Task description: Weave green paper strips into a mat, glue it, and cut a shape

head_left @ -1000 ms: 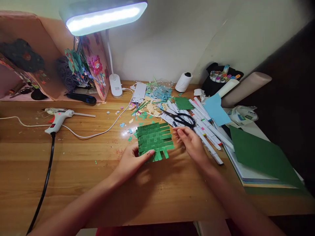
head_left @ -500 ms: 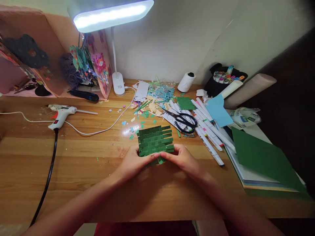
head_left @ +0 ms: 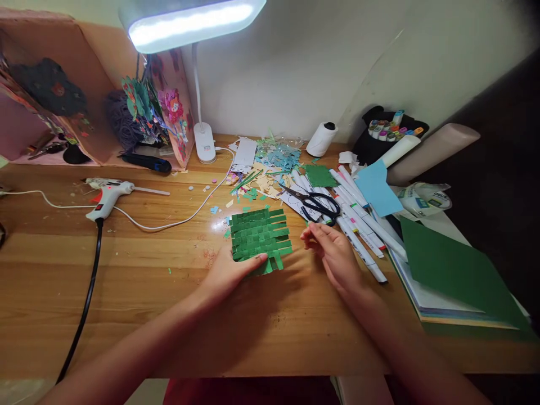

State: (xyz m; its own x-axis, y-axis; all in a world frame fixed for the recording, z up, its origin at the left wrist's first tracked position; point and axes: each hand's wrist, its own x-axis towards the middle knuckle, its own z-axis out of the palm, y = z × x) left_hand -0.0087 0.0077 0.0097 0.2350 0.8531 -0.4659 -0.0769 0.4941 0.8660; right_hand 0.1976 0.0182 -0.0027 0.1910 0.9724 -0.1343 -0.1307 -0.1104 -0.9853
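My left hand (head_left: 230, 264) grips a woven mat of green paper strips (head_left: 259, 236) at its lower left, the thumb lying on top. Loose strip ends stick out along the mat's right side and lower right corner. My right hand (head_left: 333, 253) is apart from the mat, to its right, with thumb and forefinger drawn together and the other fingers curled. Its fingertips are over the spot of a thin green strip beside the scissors (head_left: 316, 203); whether they pinch it is too small to tell.
Paper scraps (head_left: 274, 157) lie behind the mat. Several white markers (head_left: 358, 242) spread to the right, near green paper sheets (head_left: 459, 275). A glue gun (head_left: 107, 197) with its cable stands left. The lamp (head_left: 198, 28) hangs overhead; a thread spool (head_left: 322, 139) is at the back.
My right hand has let go of the mat and moved right, toward the scissors. In my left hand the mat has shifted slightly left and lies flatter.
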